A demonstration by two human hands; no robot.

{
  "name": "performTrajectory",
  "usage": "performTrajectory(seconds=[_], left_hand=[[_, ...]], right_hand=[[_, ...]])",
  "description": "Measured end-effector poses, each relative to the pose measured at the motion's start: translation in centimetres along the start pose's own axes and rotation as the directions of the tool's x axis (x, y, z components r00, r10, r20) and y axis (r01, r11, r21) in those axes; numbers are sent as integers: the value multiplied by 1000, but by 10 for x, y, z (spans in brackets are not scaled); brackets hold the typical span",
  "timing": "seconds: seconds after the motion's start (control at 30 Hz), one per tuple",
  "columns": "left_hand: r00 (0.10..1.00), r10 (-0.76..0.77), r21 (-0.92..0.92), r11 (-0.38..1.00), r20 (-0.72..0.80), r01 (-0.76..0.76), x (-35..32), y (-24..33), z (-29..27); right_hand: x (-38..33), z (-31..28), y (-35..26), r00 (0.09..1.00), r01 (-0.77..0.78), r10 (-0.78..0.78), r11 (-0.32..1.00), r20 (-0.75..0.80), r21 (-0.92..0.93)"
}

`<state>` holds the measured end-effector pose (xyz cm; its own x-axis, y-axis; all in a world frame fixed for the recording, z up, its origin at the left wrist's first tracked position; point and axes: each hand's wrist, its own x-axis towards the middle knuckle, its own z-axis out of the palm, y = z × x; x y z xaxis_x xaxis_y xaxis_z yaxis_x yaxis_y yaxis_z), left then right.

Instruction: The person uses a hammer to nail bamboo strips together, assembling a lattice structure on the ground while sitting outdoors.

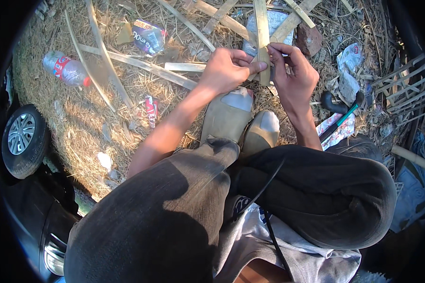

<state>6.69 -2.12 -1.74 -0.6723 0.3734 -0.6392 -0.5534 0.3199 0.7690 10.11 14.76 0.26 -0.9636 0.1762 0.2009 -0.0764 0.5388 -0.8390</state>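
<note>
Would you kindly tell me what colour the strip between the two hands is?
The strip is pale yellowish tan, best seen in the head view.

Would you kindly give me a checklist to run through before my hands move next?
1. Left hand on the pale strip: ok, thumb across it near its lower end.
2. Right hand gripping it: cannot tell; fingertips are at its right edge.
3. Plastic bottle clear of both hands: ok, off to the left.
4. Green-handled tool out of the way: ok, right of the right forearm.
5. Strip fastened to anything: cannot tell.
</note>
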Motion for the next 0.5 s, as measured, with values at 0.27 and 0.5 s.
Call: performTrajectory(seconds=[0.27, 0.5], left_hand=[[541, 839, 691, 426, -60, -584, -17, 30, -12], [605, 796, 559, 499, 6, -662, 7, 19, -14]], right_hand=[[2, 3, 0, 998, 64, -65, 998, -22, -21], [-4, 2, 0, 998, 58, -58, 998, 16, -38]])
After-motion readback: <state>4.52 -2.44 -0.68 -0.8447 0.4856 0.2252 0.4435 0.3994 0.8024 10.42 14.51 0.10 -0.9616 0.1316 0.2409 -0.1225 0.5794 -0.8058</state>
